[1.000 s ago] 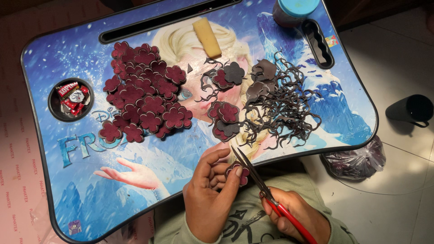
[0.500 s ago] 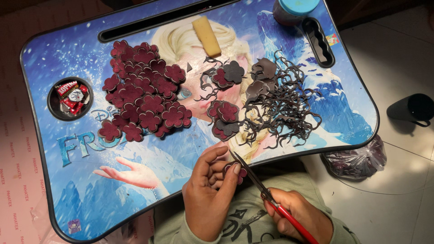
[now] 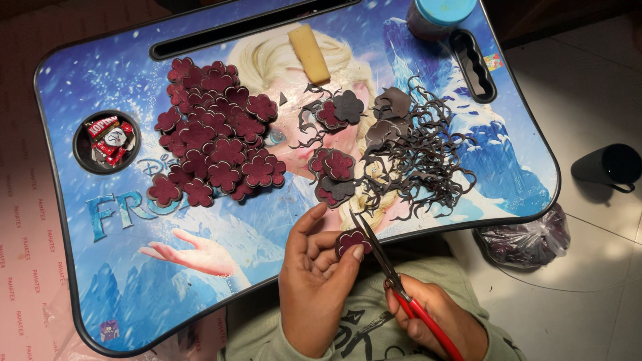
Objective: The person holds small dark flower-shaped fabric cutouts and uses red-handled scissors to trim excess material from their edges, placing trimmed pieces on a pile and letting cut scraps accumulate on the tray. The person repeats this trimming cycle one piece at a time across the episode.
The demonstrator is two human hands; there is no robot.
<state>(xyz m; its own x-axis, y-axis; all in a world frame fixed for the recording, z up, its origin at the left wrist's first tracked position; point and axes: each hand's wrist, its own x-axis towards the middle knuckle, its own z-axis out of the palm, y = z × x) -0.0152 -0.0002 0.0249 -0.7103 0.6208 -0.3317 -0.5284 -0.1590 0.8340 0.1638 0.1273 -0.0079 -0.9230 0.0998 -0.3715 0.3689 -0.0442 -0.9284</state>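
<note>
My left hand [image 3: 314,281] pinches a small maroon flower-shaped cutout [image 3: 350,241] between thumb and fingers, just over the near edge of a blue lap tray [image 3: 134,294]. My right hand [image 3: 438,317] grips red-handled scissors [image 3: 394,281], whose blades reach up beside the cutout's right edge. A large pile of finished maroon flower cutouts [image 3: 217,144] lies on the tray's left half. A few more flower pieces [image 3: 334,167] lie at the centre. Dark curly offcut strips [image 3: 421,157] are heaped to the right.
A round recess holding small red wrappers [image 3: 107,142] sits at the tray's left. A yellow eraser-like block [image 3: 309,53] and a blue-lidded jar [image 3: 438,15] lie at the far edge. On the floor to the right are a dark plastic bag [image 3: 525,237] and a black mug [image 3: 608,166].
The scissor blades have shifted slightly along the flower cutout's edge while my left hand turned the piece a little. Everything on the tray stays put.
</note>
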